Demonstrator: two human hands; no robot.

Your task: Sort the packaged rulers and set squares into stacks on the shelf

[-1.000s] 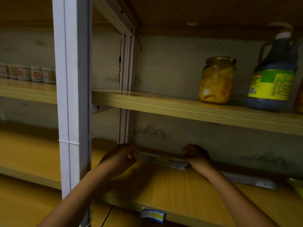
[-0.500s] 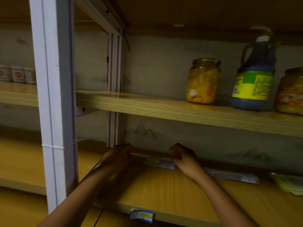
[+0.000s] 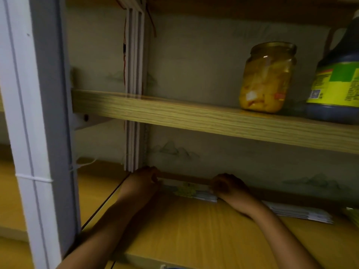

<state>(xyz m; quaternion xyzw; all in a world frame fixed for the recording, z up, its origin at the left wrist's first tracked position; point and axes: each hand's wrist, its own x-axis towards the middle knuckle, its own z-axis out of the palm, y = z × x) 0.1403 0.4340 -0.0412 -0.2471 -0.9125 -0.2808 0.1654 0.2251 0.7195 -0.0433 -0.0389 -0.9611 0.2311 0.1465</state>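
Observation:
A stack of packaged rulers (image 3: 191,192) with a yellow-green printed patch lies at the back of the lower wooden shelf (image 3: 194,235), along the wall. My left hand (image 3: 142,180) grips its left end beside the white rear post. My right hand (image 3: 226,186) holds its right end with curled fingers. A second flat pile of white packages (image 3: 299,212) lies on the same shelf further right. The corner of a yellow-green package (image 3: 352,213) shows at the right edge.
A white metal upright (image 3: 37,133) stands close at the left. The upper shelf board (image 3: 213,119) overhangs my hands and carries a jar of yellow preserves (image 3: 267,78) and a dark bottle with a green-yellow label (image 3: 338,78). A neighbouring shelf bay (image 3: 11,191) lies left.
Both hands stay on the ends of the ruler stack against the back wall. My view has moved closer and shifted, so the far-right jar has left the frame.

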